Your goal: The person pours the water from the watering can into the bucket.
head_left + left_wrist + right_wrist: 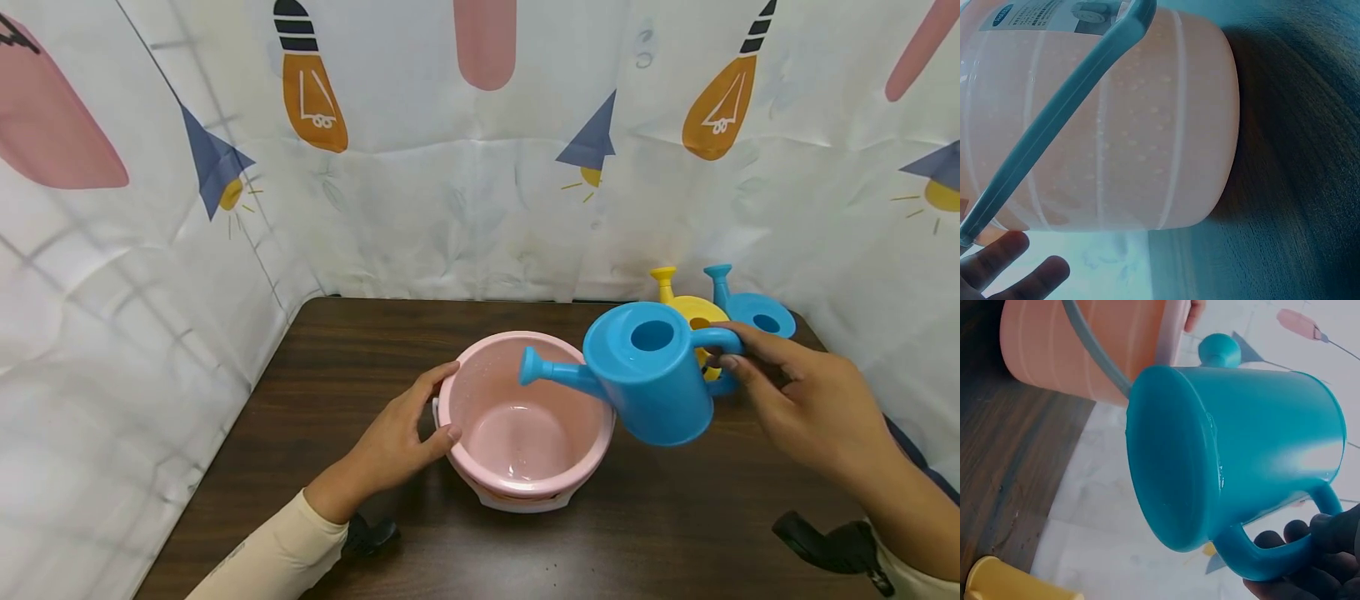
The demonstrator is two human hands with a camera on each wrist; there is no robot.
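A pink bucket [525, 483] stands upright on the dark wooden table, with a little clear liquid visible inside. My left hand [393, 437] rests on its left rim, thumb and index fingertip touching the edge. Two other fingers [1044, 275] extend rather straight beside the bucket in the left wrist view. My right hand [821, 400] grips the handle of a blue watering can [652, 392], held raised at the bucket's right side. Its spout points left over the bucket opening and no stream shows. Wet drops cling near the can's base in the right wrist view.
Behind the raised can stand a yellow watering can [693, 308] and a second blue watering can [761, 312], at the table's back right. A printed white curtain [465, 208] hangs behind and at the sides. The bucket's grey carrying handle [1054, 119] hangs down against its wall.
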